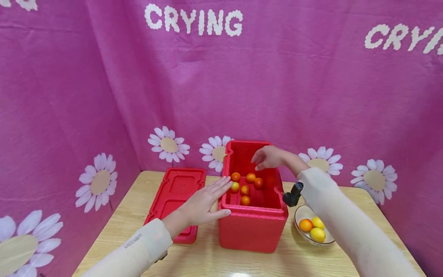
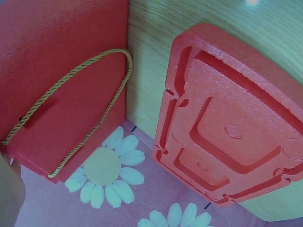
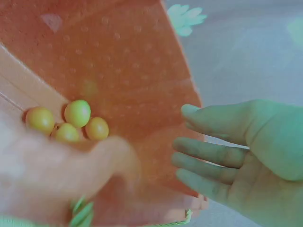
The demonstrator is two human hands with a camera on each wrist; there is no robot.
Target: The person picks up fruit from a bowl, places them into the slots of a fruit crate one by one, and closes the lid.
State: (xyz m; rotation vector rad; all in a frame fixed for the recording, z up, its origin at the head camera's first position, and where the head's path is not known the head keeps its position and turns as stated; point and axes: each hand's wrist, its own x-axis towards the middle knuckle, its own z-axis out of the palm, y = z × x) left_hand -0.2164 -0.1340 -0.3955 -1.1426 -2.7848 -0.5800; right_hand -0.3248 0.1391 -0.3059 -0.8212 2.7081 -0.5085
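A red foam box [image 1: 252,231] stands uncovered on the table, with several small orange-red round fruits [image 1: 250,177] and one yellowish fruit [image 1: 235,187] on its floor. My left hand [image 1: 204,202] touches the box's left rim near the front corner, fingers straight and thumb spread along the front. Over the far right part of the box hovers my right hand [image 1: 270,157]. In the right wrist view, the right hand's fingers [image 3: 208,153] are spaced from the thumb with nothing between them. A twisted gold cord handle [image 2: 71,73] hangs on the box's left side.
The red lid [image 1: 183,184] lies on the wooden table [image 1: 138,200], left of the box. To the right, a bowl [image 1: 308,239] holds two lemons [image 1: 317,234] and an orange-red fruit [image 1: 306,225]. Behind everything hangs a purple cloth [image 1: 207,84] with daisies.
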